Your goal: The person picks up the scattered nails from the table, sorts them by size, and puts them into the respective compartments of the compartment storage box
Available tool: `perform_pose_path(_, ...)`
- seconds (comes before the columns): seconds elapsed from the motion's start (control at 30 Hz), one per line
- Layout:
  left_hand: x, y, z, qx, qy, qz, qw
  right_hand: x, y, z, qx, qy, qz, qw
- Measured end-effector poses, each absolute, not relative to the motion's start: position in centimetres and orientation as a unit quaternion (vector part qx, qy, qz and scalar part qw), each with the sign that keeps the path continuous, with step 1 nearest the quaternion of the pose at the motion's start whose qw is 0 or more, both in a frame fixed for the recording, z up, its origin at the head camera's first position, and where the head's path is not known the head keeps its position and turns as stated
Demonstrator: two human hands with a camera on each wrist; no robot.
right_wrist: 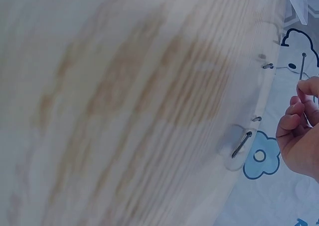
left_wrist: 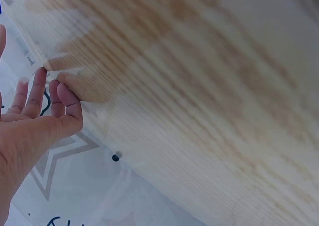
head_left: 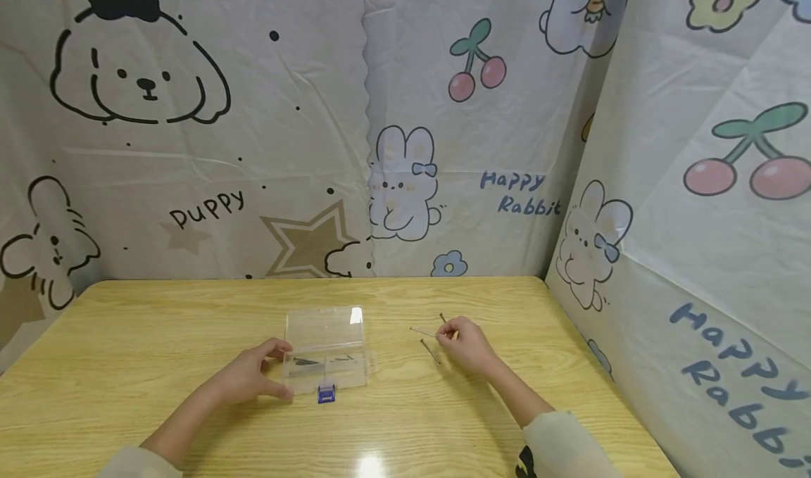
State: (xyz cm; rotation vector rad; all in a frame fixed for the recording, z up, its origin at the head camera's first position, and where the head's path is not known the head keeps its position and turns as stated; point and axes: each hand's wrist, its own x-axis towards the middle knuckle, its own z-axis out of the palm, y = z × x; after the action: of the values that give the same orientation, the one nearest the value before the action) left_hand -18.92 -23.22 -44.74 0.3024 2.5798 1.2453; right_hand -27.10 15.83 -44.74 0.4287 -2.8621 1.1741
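Patterned cloth [head_left: 304,112] backs a wood-grain desk [head_left: 165,337] and also closes off its right side. On the desk sits a clear box [head_left: 347,380], its lid [head_left: 323,329] open on the far side and its blue latch [head_left: 326,394] at the near edge. Dark nails [head_left: 306,362] lie in the box's left compartment, a few thin pieces [head_left: 342,357] in the right one.

Left hand [head_left: 250,376]: spread wide at the box's left side, fingers toward the far part, thumb by the near corner. It is the nearer hand and appears to touch the wall.

Right hand [head_left: 469,348]: to the right of the box and apart from it, pinching one held nail [head_left: 421,331] between thumb and finger. Long axis runs crosswise, headed end directed left, roughly at the box. Judged decisive: the leftward gap between this nail and the compartments.

Also right of the box, a loose nail [head_left: 431,352] lies slantwise, nearer the person than the held one; another loose nail [head_left: 442,317] shows beyond the right hand, partly hidden
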Motion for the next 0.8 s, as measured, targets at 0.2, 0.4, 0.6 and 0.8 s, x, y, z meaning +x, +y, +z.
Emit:
perform_pose_path(0.2,-18.9,-23.2,-44.7,0.109,0.888,0.428,0.127,-27.1,15.6,-44.9,0.14,-0.916,0.375,0.006)
perform_pose_path(0.4,-18.8,-23.2,-44.7,0.108,0.888,0.428,0.126,-27.0,15.3,-45.0,0.15,-0.916,0.373,0.006)
perform_pose_path(0.6,-18.8,-23.2,-44.7,0.105,0.889,0.427,0.127,-26.7,14.8,-44.8,0.165,-0.917,0.362,0.004)
perform_pose_path(0.8,-18.7,-23.1,-44.4,0.1,0.89,0.425,0.13,-26.4,14.2,-44.2,0.162,-0.914,0.371,-0.017)
